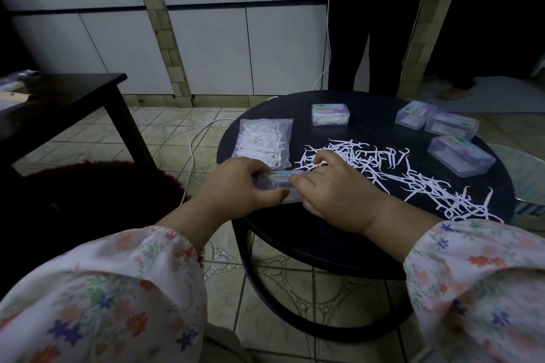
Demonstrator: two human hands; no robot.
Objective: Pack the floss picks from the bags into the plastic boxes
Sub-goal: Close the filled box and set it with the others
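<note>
A round dark table point(295, 239) is seen from above, set on a tiled floor point(165, 138). A sealed clear bag point(263, 141) full of white floss picks is laid flat on the left part of the tabletop. Loose floss picks point(418, 180) are scattered in a wide band across the middle and right of the table, reaching to its near right edge. One closed plastic box point(330, 114) is placed at the far side, near the middle. Three more boxes are grouped at the far right: two touching each other point(415, 115) point(451, 126), and a third point(461, 155) just beside the scattered picks. A white cable point(194, 138) is trailed over the floor behind the table, and a dark square table point(73, 91) is set to the left. The legs of a standing person point(374, 23) are seen beyond the round table.

At the near left edge, a clear box point(274, 186) is gripped by the left hand point(236, 183), with fingers curled over its top and the thumb pressed along its near side. The right end of the same box is met by the right hand point(336, 188), whose fingers are curled; a few white picks are seen at its fingertips point(320, 163), though it cannot be told whether they are pinched.
</note>
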